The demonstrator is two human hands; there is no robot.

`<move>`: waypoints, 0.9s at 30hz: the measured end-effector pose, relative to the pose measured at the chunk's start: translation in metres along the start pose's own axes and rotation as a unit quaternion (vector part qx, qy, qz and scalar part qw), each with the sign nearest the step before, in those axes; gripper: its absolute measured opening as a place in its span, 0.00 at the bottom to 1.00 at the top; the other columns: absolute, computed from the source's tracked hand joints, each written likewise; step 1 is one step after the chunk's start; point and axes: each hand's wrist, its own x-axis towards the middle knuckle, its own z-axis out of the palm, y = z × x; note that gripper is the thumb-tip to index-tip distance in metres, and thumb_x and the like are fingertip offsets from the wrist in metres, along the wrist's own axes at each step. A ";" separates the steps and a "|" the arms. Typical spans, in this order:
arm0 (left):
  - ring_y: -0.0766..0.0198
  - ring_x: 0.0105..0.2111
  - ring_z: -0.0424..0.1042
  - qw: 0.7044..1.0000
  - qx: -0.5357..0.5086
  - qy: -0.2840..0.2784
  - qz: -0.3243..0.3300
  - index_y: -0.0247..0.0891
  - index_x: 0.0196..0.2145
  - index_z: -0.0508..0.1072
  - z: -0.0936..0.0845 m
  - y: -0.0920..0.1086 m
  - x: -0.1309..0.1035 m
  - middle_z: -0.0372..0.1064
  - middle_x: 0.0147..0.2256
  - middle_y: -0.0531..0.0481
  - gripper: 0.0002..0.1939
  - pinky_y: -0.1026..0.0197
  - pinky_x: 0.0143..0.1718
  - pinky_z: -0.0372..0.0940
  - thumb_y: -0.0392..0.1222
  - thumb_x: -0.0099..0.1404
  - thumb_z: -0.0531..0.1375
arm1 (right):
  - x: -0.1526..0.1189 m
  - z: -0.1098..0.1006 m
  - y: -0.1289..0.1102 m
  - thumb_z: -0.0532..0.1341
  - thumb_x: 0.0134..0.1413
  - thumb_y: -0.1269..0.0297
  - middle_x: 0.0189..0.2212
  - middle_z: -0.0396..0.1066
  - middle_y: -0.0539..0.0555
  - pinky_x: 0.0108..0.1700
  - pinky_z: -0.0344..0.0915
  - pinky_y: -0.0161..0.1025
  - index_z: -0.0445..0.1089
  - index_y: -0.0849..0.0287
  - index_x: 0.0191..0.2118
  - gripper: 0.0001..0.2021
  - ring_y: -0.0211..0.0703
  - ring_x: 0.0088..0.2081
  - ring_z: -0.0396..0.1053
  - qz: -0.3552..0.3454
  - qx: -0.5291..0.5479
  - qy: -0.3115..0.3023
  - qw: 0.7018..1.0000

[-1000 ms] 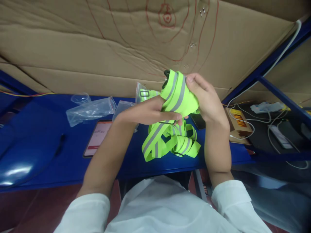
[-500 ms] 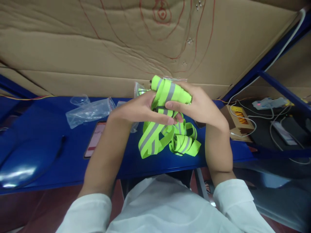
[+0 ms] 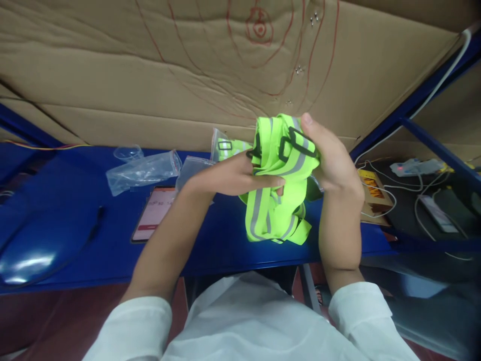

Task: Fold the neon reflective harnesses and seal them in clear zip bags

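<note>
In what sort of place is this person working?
Probably a workshop or similar work area: a glossy blue table, a cardboard panel behind it, and a clear plastic bag near yellow-green reflective straps.

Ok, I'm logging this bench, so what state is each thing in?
Left hand, curled around the straps
Right hand, gripping the straps, fingers mostly hidden
Straps, bunched in both hands, lower loops hanging loose
Tablet, screen lit, partly behind the left arm
Left bag, lying rumpled
Power strip, red light on
Box, partly hidden, open or shut unclear
</note>
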 end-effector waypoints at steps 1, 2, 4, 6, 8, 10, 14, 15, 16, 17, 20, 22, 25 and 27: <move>0.59 0.41 0.79 1.000 0.003 0.014 0.003 0.38 0.36 0.82 0.001 0.000 0.000 0.81 0.38 0.49 0.14 0.62 0.48 0.71 0.52 0.69 0.64 | 0.000 0.001 0.000 0.46 0.71 0.38 0.47 0.80 0.52 0.49 0.77 0.50 0.72 0.49 0.51 0.26 0.51 0.49 0.79 0.008 0.024 0.006 1.000; 0.58 0.42 0.78 0.999 0.002 0.034 0.003 0.38 0.39 0.82 0.003 0.000 0.000 0.81 0.40 0.48 0.15 0.61 0.49 0.71 0.52 0.68 0.65 | 0.000 0.003 -0.001 0.51 0.70 0.38 0.49 0.79 0.52 0.51 0.77 0.50 0.71 0.49 0.51 0.23 0.52 0.50 0.78 0.019 0.058 0.024 0.998; 0.55 0.47 0.78 0.996 -0.006 0.092 -0.008 0.37 0.45 0.80 0.006 -0.001 0.002 0.80 0.45 0.48 0.18 0.58 0.53 0.71 0.53 0.67 0.66 | 0.000 0.004 -0.003 0.58 0.67 0.40 0.51 0.78 0.52 0.54 0.75 0.51 0.72 0.48 0.49 0.19 0.53 0.51 0.77 0.020 0.072 0.079 0.994; 0.53 0.52 0.76 0.990 -0.016 0.139 -0.024 0.37 0.50 0.78 0.009 -0.001 0.005 0.79 0.49 0.48 0.21 0.56 0.56 0.70 0.53 0.65 0.68 | 0.001 0.002 -0.006 0.57 0.67 0.40 0.48 0.79 0.53 0.54 0.74 0.53 0.74 0.49 0.46 0.19 0.54 0.49 0.76 0.000 0.023 0.118 0.993; 0.52 0.54 0.76 0.985 -0.033 0.159 -0.049 0.38 0.51 0.78 0.011 -0.002 0.008 0.78 0.50 0.48 0.22 0.55 0.57 0.70 0.54 0.65 0.68 | 0.001 -0.002 -0.008 0.52 0.70 0.40 0.47 0.79 0.55 0.54 0.73 0.54 0.77 0.51 0.46 0.24 0.54 0.49 0.76 -0.025 -0.022 0.115 0.993; 0.51 0.52 0.77 0.980 -0.058 0.174 -0.076 0.39 0.50 0.78 0.013 -0.002 0.010 0.79 0.49 0.48 0.22 0.54 0.55 0.72 0.55 0.64 0.68 | 0.000 -0.008 -0.007 0.50 0.71 0.40 0.56 0.77 0.56 0.62 0.69 0.55 0.75 0.52 0.54 0.26 0.55 0.58 0.73 -0.062 -0.057 0.059 0.995; 0.51 0.48 0.79 0.969 -0.139 0.188 -0.082 0.37 0.47 0.78 0.011 -0.008 0.012 0.80 0.46 0.47 0.22 0.54 0.50 0.74 0.52 0.59 0.72 | 0.000 -0.013 -0.001 0.64 0.62 0.40 0.70 0.63 0.56 0.72 0.58 0.57 0.60 0.52 0.70 0.37 0.58 0.70 0.61 -0.108 -0.131 -0.054 0.984; 0.52 0.46 0.80 0.965 -0.172 0.179 -0.089 0.37 0.46 0.79 0.011 -0.011 0.012 0.81 0.44 0.47 0.22 0.55 0.48 0.75 0.51 0.58 0.73 | 0.000 -0.011 0.001 0.66 0.60 0.41 0.68 0.64 0.57 0.71 0.59 0.57 0.60 0.52 0.69 0.37 0.59 0.68 0.63 -0.109 -0.142 -0.044 0.983; 0.53 0.42 0.80 0.958 -0.212 0.163 -0.101 0.36 0.44 0.79 0.011 -0.015 0.013 0.81 0.41 0.46 0.21 0.54 0.45 0.76 0.49 0.56 0.74 | 0.000 -0.009 0.002 0.67 0.59 0.42 0.66 0.67 0.57 0.70 0.61 0.57 0.62 0.51 0.68 0.36 0.60 0.66 0.65 -0.108 -0.150 -0.023 0.983; 0.53 0.38 0.81 0.949 -0.258 0.143 -0.115 0.36 0.43 0.78 0.011 -0.019 0.013 0.81 0.38 0.46 0.20 0.54 0.43 0.76 0.47 0.55 0.74 | 0.001 -0.006 0.003 0.67 0.60 0.43 0.64 0.68 0.57 0.70 0.61 0.58 0.63 0.49 0.67 0.34 0.60 0.65 0.66 -0.106 -0.156 0.003 0.982; 0.51 0.35 0.82 0.915 -0.375 0.078 -0.127 0.35 0.40 0.78 0.014 -0.030 0.018 0.80 0.33 0.46 0.20 0.51 0.40 0.77 0.42 0.49 0.74 | 0.003 0.003 0.004 0.66 0.61 0.46 0.64 0.66 0.58 0.69 0.61 0.62 0.61 0.46 0.67 0.31 0.63 0.67 0.63 -0.097 -0.175 0.047 0.979; 0.48 0.39 0.82 0.904 -0.411 0.043 -0.112 0.36 0.41 0.78 0.017 -0.033 0.022 0.81 0.36 0.45 0.22 0.49 0.44 0.77 0.41 0.48 0.75 | 0.004 0.005 0.004 0.65 0.62 0.48 0.65 0.64 0.58 0.69 0.61 0.65 0.59 0.44 0.68 0.31 0.65 0.69 0.59 -0.093 -0.181 0.053 0.978; 0.50 0.39 0.82 0.908 -0.406 0.004 -0.099 0.35 0.40 0.79 0.019 -0.032 0.025 0.81 0.37 0.43 0.21 0.49 0.46 0.76 0.43 0.50 0.75 | 0.005 0.002 0.007 0.66 0.61 0.48 0.64 0.64 0.59 0.68 0.62 0.65 0.60 0.44 0.67 0.31 0.65 0.69 0.59 -0.098 -0.180 0.072 0.976; 0.56 0.34 0.80 0.931 -0.353 -0.003 -0.093 0.33 0.36 0.79 0.019 -0.031 0.025 0.79 0.34 0.44 0.18 0.52 0.43 0.76 0.44 0.51 0.76 | 0.006 -0.001 0.011 0.65 0.61 0.46 0.62 0.66 0.59 0.66 0.64 0.63 0.62 0.46 0.64 0.29 0.63 0.66 0.63 -0.104 -0.166 0.104 0.975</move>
